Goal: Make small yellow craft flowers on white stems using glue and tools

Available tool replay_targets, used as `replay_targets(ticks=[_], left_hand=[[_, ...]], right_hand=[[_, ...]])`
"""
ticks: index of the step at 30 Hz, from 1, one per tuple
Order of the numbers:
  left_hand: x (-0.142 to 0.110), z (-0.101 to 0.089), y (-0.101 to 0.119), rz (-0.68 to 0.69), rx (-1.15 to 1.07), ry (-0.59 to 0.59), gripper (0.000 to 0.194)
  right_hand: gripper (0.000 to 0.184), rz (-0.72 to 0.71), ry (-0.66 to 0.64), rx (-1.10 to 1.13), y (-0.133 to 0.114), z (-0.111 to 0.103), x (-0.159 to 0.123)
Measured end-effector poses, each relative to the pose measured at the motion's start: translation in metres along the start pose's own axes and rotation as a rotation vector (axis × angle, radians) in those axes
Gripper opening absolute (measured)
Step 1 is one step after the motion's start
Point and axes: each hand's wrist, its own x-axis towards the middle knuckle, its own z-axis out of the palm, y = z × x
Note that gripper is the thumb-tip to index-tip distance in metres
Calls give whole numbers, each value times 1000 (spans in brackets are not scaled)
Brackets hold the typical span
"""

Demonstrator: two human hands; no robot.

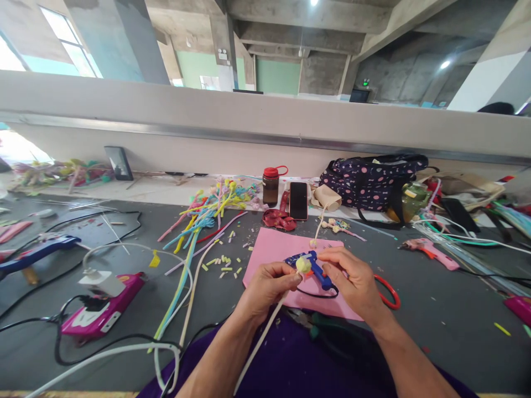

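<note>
Between the thumb and fingers of my left hand (267, 284) is a cream cord-like stem (265, 334) with a small pale yellow ball (303, 265) at its top. The stem slants down toward my lap. Just right of the ball, my right hand (352, 279) has its thumb and index finger drawn close together; whatever is between them is too small to make out. Behind both hands a blue glue gun (321, 275) lies on a pink sheet (269, 249), partly hidden by the ball and fingers. Beyond it stands another cream stem with a small bud (313, 242).
Small cut pieces (224, 260) and colourful fuzzy stems (203, 213) lie to the left. A magenta power strip (103, 309) with cables sits nearer. Pliers (332, 331) lie at my lap, a pink glue gun (433, 253) to the right. A bottle (271, 188), phone (298, 200) and bag (373, 182) stand behind.
</note>
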Motion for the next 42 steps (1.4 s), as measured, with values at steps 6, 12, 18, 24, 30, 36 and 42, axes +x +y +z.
replay_targets(ticks=[6, 12, 18, 24, 30, 36, 42], left_hand=[[0, -6, -2, -17, -158, -12, 26], [0, -11, -2, 2, -271, -58, 30], [-6, -10, -1, 2, -346, -145, 31], [-9, -8, 1, 48, -374, -206, 32], [-10, -6, 4, 55, -269, -118, 31], [-13, -1, 4, 52, -79, -68, 24], [-10, 2, -1, 122, 14, -51, 20]], right_hand=[[16, 6, -42, -24, -1, 5, -2], [14, -3, -102, 20, -2, 11, -3], [16, -23, -171, 56, -7, 14, -3], [13, 8, -213, 59, -7, 20, -4], [14, 128, -162, 11, -6, 27, -8], [13, 89, -120, 31, -5, 28, -7], [11, 117, -105, 76, -4, 26, -7]])
